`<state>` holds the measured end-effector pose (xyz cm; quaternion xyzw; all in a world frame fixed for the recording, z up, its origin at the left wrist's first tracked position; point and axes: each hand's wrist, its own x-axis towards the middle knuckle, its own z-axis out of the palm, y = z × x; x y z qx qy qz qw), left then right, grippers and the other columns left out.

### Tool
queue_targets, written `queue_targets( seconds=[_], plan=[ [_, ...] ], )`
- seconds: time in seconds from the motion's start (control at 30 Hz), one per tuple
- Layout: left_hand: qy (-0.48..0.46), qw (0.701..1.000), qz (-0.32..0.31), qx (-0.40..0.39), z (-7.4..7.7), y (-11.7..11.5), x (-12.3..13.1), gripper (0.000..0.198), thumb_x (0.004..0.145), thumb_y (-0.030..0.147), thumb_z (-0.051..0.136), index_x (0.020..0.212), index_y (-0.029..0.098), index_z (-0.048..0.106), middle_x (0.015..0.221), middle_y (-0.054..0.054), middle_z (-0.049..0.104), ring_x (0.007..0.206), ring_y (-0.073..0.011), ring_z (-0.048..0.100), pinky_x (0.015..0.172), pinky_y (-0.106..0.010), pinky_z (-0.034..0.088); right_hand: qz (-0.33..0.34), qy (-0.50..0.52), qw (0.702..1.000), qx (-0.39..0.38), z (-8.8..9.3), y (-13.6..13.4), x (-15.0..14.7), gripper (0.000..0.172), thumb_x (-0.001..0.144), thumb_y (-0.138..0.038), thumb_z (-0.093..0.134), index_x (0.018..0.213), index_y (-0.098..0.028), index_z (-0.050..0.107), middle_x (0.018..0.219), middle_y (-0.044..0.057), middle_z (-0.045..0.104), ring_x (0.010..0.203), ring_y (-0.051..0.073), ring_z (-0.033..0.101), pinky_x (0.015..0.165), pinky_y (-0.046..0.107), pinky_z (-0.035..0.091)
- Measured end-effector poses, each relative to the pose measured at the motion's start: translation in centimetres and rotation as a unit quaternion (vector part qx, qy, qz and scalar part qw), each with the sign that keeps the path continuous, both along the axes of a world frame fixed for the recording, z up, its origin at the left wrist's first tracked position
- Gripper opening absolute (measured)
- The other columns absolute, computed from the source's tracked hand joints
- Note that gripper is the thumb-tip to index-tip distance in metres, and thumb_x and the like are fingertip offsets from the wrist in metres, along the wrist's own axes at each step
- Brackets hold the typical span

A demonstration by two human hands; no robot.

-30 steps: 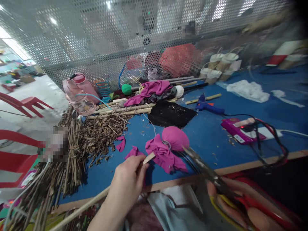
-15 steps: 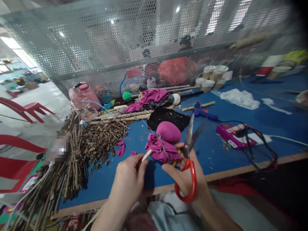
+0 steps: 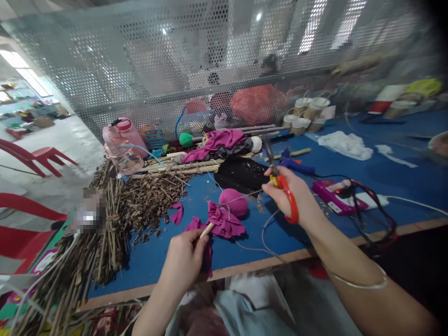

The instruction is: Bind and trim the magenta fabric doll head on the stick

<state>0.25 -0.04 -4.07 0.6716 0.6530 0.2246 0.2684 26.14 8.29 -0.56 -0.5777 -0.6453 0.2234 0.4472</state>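
My left hand pinches a thin wooden stick at the near side of the table. At the stick's far end is a round magenta cloth-covered ball, with gathered magenta cloth bunched and tied around the stick. My right hand, raised to the right of the ball, is closed around scissors with red handles, blades pointing up and away. A thin string stretches from the tied cloth to the right fingertips. More string lies looped on the table below that hand.
Dry twigs and leaves pile up at left. A black cloth lies behind the ball. Farther right are a blue glue gun, a magenta device with cables and white stuffing. A perforated metal screen stands behind.
My right hand has moved up and right, away from the cloth, with the scissors; string now stretches between. The ball shifted slightly left and down. My left hand keeps its pinch on the stick.
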Motion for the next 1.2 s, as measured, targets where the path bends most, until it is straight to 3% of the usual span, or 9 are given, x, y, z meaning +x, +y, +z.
queue_targets(
  seconds=[0.13,0.23,0.3,0.47,0.57,0.67,0.77,1.03,1.2],
  plan=[
    [0.017,0.998,0.018,0.054,-1.1,0.5,-0.3,0.036,0.09,0.039,0.044,0.089,0.018,0.073,0.071,-0.005,0.059,0.068,-0.0179,0.056,0.062,-0.027,0.039,0.0,-0.129,0.991,-0.025,-2.0,-0.7,0.1,0.029,0.074,-0.03,0.059,0.1,-0.018,0.055,0.065,0.002,0.064,0.058,0.018,0.062,0.059,0.028,0.046],
    [0.028,0.997,0.018,0.064,-1.7,0.6,-0.5,0.035,0.091,0.039,0.043,0.089,0.019,0.072,0.071,-0.005,0.055,0.069,-0.0187,0.055,0.063,-0.028,0.039,-0.084,-0.082,0.993,0.023,-1.8,-3.4,-1.5,0.033,0.077,-0.035,0.059,0.105,-0.019,0.054,0.072,0.004,0.067,0.063,0.018,0.064,0.062,0.027,0.048],
    [0.029,0.998,0.014,0.057,-1.9,0.7,-0.6,0.034,0.092,0.039,0.043,0.092,0.02,0.071,0.069,-0.004,0.054,0.066,-0.0186,0.054,0.061,-0.029,0.038,-0.094,-0.017,0.995,0.029,-1.4,-4.9,-3.1,0.031,0.076,-0.037,0.061,0.101,-0.02,0.053,0.068,0.002,0.065,0.056,0.015,0.062,0.057,0.024,0.048],
    [0.036,0.995,0.016,0.089,-1.9,0.5,-0.2,0.03,0.091,0.035,0.045,0.096,0.018,0.069,0.077,-0.006,0.057,0.075,-0.0218,0.057,0.066,-0.032,0.043,0.039,0.09,0.993,-0.059,-1.6,-5.2,-6.6,0.028,0.075,-0.027,0.061,0.099,-0.021,0.049,0.068,-0.002,0.063,0.057,0.013,0.06,0.057,0.022,0.048],
    [-0.006,0.979,0.043,0.199,-1.1,0.3,0.5,0.022,0.087,0.029,0.052,0.1,0.016,0.063,0.089,-0.009,0.06,0.088,-0.0225,0.057,0.077,-0.034,0.045,0.077,0.131,0.984,-0.09,-1.9,-4.1,-7.9,0.024,0.071,-0.018,0.057,0.094,-0.021,0.049,0.067,-0.004,0.058,0.056,0.011,0.056,0.057,0.021,0.046],
    [-0.08,0.958,0.024,0.273,-0.2,0.5,1.7,0.013,0.084,0.024,0.057,0.094,0.017,0.062,0.091,-0.007,0.06,0.087,-0.0186,0.058,0.077,-0.029,0.046,0.13,0.228,0.958,-0.113,-1.5,-3.6,-8.7,0.023,0.069,-0.017,0.058,0.09,-0.021,0.047,0.068,-0.005,0.053,0.057,0.009,0.053,0.057,0.021,0.046],
    [-0.124,0.962,0.024,0.243,0.1,1.3,2.8,0.016,0.081,0.026,0.063,0.094,0.018,0.062,0.09,-0.005,0.06,0.079,-0.0156,0.058,0.069,-0.026,0.048,0.169,0.28,0.936,-0.132,-0.8,-3.7,-9.1,0.028,0.071,-0.02,0.058,0.095,-0.022,0.045,0.068,-0.006,0.053,0.056,0.01,0.053,0.054,0.021,0.045],
    [-0.132,0.97,0.076,0.189,-1.0,3.4,3.2,0.013,0.082,0.027,0.06,0.089,0.018,0.066,0.08,-0.003,0.065,0.066,-0.0138,0.057,0.064,-0.024,0.045,0.02,0.221,0.972,-0.079,-1.3,-4.0,-8.5,0.032,0.07,-0.024,0.063,0.097,-0.021,0.047,0.067,-0.004,0.059,0.053,0.011,0.055,0.051,0.021,0.045],
    [-0.278,0.95,0.13,0.052,-1.0,3.4,3.0,0.024,0.085,0.037,0.053,0.085,0.016,0.065,0.055,0.002,0.059,0.049,-0.0119,0.053,0.049,-0.021,0.041,0.032,0.139,0.986,-0.09,-2.6,-3.8,-8.5,0.034,0.07,-0.024,0.063,0.101,-0.022,0.05,0.072,-0.001,0.065,0.061,0.014,0.063,0.06,0.024,0.05]
  ],
)
